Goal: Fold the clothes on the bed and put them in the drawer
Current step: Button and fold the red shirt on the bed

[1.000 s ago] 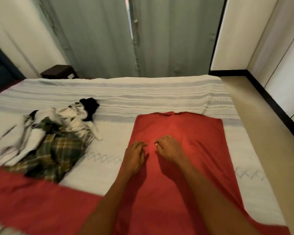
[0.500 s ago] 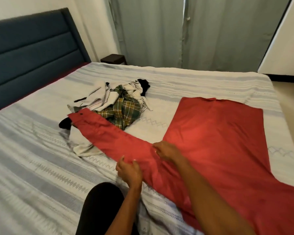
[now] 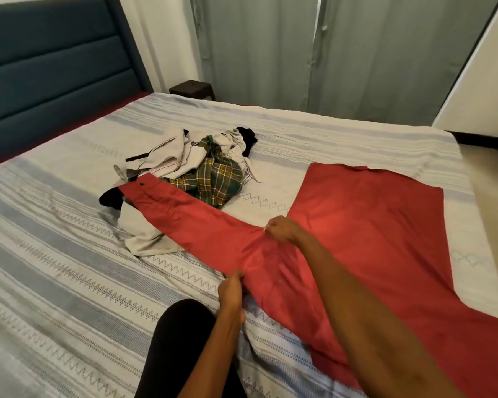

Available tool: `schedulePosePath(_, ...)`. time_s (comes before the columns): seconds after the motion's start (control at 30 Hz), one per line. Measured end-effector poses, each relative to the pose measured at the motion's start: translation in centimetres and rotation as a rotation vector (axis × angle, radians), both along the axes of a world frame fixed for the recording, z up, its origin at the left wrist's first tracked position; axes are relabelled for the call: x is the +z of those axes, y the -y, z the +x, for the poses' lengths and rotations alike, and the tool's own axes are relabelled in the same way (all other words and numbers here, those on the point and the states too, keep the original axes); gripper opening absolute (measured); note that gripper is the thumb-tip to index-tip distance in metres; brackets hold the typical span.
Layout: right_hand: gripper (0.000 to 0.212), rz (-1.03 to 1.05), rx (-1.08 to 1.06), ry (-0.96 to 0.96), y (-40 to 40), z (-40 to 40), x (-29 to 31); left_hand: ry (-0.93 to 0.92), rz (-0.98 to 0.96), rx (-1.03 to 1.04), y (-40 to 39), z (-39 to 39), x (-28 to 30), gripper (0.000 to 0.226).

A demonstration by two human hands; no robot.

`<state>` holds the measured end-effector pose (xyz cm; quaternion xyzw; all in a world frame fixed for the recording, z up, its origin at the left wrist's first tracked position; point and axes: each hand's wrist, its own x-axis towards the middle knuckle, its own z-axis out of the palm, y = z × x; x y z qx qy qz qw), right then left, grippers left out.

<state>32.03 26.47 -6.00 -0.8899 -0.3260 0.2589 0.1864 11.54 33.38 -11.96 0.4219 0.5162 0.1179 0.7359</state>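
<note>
I see the red shirt (image 3: 371,231) spread flat across the right half of the bed (image 3: 55,268), its body running from the near right edge toward the far side, and one long sleeve (image 3: 184,214) stretched out to the left. The sleeve's cuff end lies over the near edge of the pile of unfolded clothes (image 3: 196,168), which sits mid-bed: a green plaid piece, cream garments and something black. My left hand (image 3: 231,291) has its grip pinched shut on the near edge of the red shirt where the sleeve joins the body. My right hand (image 3: 282,229) is closed on the far edge of that same junction, bunching the cloth. A dark knee (image 3: 181,340) rests on the near edge of the bed. The blue headboard (image 3: 49,70) stands far left, grey curtains (image 3: 328,53) behind.
</note>
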Motion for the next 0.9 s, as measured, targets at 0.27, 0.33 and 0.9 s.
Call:
schedulePosePath(0.27,0.019,0.260,-0.102,-0.132,7.0,2.4,3.5,0.345,0.124,-0.177,6.6,-0.6,4.0,0.020)
schedulePosePath(0.33,0.025,0.258,-0.105,-0.162,9.8,2.6,4.0,0.368,0.183,-0.327,8.3,-0.6,4.4,0.023)
schedulePosePath(0.9,0.021,0.073,-0.239,-0.068,26.3,0.3,-4.4,0.174,0.625,-1.153,15.5,-1.0,2.3,0.037)
